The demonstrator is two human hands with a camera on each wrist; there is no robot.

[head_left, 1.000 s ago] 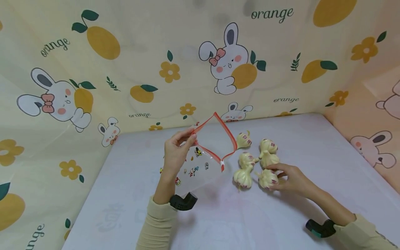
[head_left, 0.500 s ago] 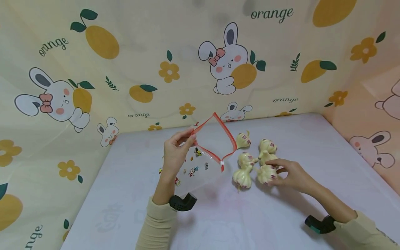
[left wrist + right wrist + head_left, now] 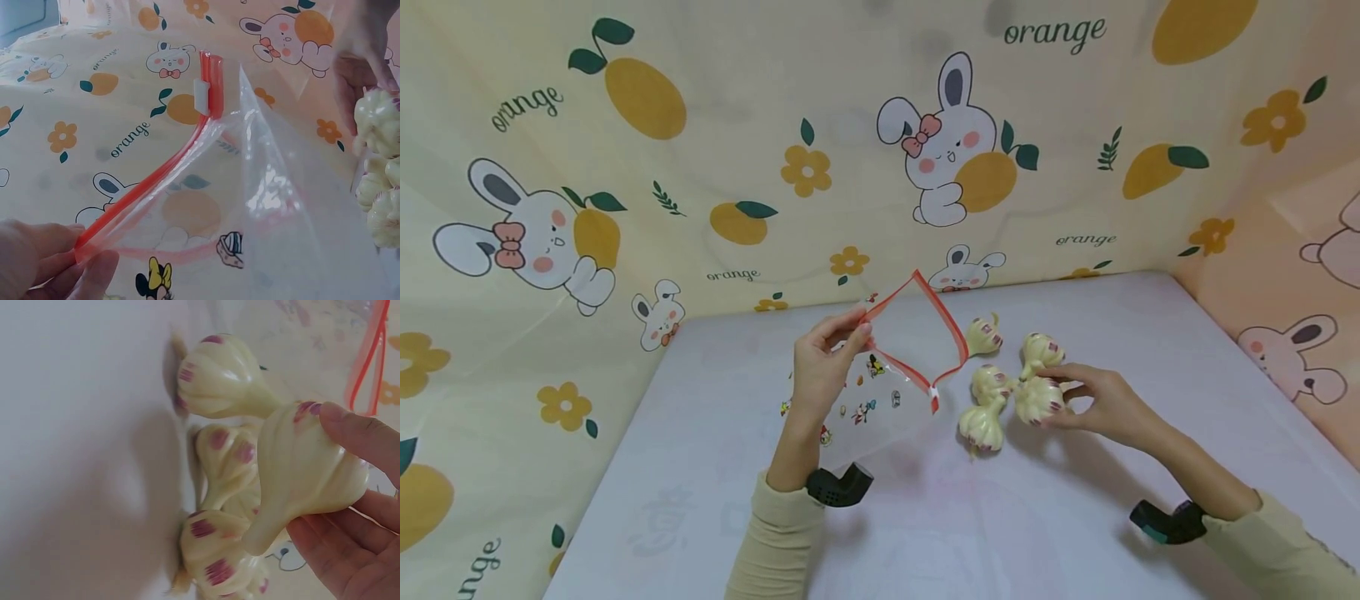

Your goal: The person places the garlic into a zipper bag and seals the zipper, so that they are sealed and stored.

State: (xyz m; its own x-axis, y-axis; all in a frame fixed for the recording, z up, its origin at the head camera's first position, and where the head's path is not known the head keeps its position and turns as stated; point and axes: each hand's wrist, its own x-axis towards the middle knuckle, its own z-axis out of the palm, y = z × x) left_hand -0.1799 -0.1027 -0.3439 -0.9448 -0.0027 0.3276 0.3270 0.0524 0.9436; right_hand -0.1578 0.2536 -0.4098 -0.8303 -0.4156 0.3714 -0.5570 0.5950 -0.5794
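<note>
My left hand (image 3: 823,362) pinches one side of a clear zip bag (image 3: 952,321) by its red rim, between thumb and fingers. The bag's mouth gapes toward the right, and small cartoon figures are printed on its film. A white slider (image 3: 200,97) sits at the rim's far corner in the left wrist view. In my right hand (image 3: 1108,408) a garlic bulb (image 3: 312,462) is gripped between thumb and fingers, raised off the table. Other garlic bulbs (image 3: 981,429) lie around it, between bag and hand; the held one partly hides some of them.
One garlic bulb (image 3: 985,336) lies at the back, next to the bag's right corner. A pale cloth covers the table (image 3: 685,467). Behind it hangs a curtain (image 3: 842,167) printed with rabbits and oranges. Each wrist wears a black camera (image 3: 841,485).
My right hand has lifted the garlic bulb and moved it slightly up and away from me, in front of the bulbs behind. My left hand and the bag have stayed in place.
</note>
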